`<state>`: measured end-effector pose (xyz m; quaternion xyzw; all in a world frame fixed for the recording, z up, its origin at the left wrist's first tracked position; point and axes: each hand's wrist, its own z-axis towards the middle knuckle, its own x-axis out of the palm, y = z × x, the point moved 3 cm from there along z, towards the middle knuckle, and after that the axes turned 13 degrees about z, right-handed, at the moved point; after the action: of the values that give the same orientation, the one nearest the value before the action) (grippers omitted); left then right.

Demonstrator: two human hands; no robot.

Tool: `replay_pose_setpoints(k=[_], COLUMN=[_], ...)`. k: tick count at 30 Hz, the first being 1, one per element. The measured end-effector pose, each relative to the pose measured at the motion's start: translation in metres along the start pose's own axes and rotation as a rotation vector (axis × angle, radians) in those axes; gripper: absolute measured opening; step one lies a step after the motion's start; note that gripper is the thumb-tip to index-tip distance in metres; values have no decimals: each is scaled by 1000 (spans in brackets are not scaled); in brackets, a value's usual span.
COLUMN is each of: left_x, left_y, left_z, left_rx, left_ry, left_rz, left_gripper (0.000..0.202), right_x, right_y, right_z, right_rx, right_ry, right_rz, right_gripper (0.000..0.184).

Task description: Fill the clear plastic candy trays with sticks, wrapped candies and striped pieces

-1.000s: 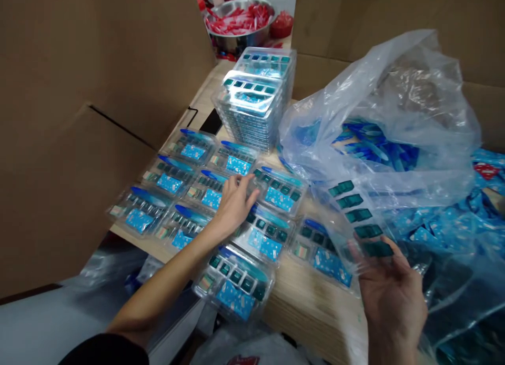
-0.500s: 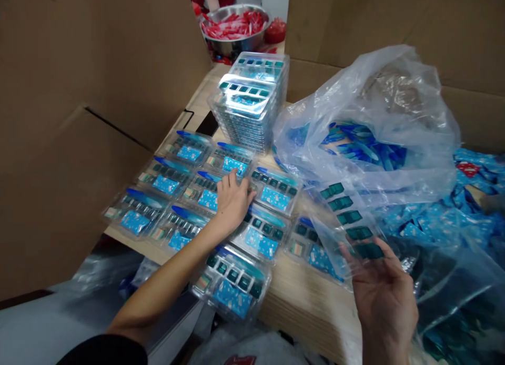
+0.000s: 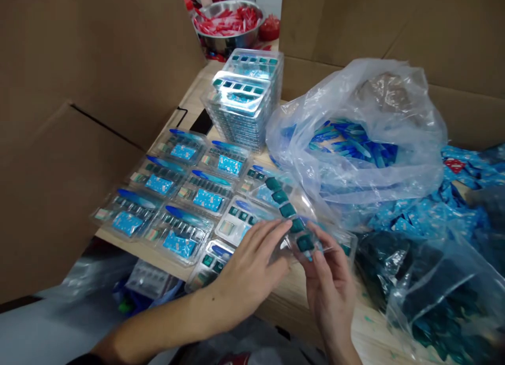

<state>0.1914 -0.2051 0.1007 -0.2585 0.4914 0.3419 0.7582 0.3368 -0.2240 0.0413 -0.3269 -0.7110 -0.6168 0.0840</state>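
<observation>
Above the table's front part, my right hand (image 3: 329, 286) grips the lower end of a clear plastic tray (image 3: 287, 210) with a row of dark green squares in it. My left hand (image 3: 258, 262) has its fingers at the left edge of that same tray, with the thumb tucked below. Under and left of my hands lie rows of clear packs (image 3: 209, 199), each with a blue pen-like piece, green squares and a blue patterned packet. My hands and the tray hide parts of the nearest packs.
Behind the rows stands a tall stack of clear packs (image 3: 244, 102). An open plastic bag (image 3: 379, 181) with blue pieces lies to the right, beside blue patterned packets (image 3: 426, 212) and a bag of green pieces (image 3: 453, 307). Cardboard walls (image 3: 79, 54) border the table; a metal bowl (image 3: 232, 39) stands behind.
My left hand has left the packs and come right and nearer, to the tray. My right hand has brought the tray leftward, over the packs.
</observation>
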Motion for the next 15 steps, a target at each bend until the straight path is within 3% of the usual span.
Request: replay_pose_setpoints(k=[7,12,15], left_x=[-11,-20,-27], left_y=[2,22,48], left_z=[-10,-27,-34], left_rx=[-107,-348,-627], left_ry=[-122,-120,-310], left_rz=[0,-400,-685], left_gripper=[18,15,13], right_x=[7,11,8], right_y=[-3,0,2], right_z=[-7,-4,-2], right_rx=[-17,-54,-51], right_ry=[52,35,27], right_rz=[-29,-36,-22], right_gripper=[29,23,22])
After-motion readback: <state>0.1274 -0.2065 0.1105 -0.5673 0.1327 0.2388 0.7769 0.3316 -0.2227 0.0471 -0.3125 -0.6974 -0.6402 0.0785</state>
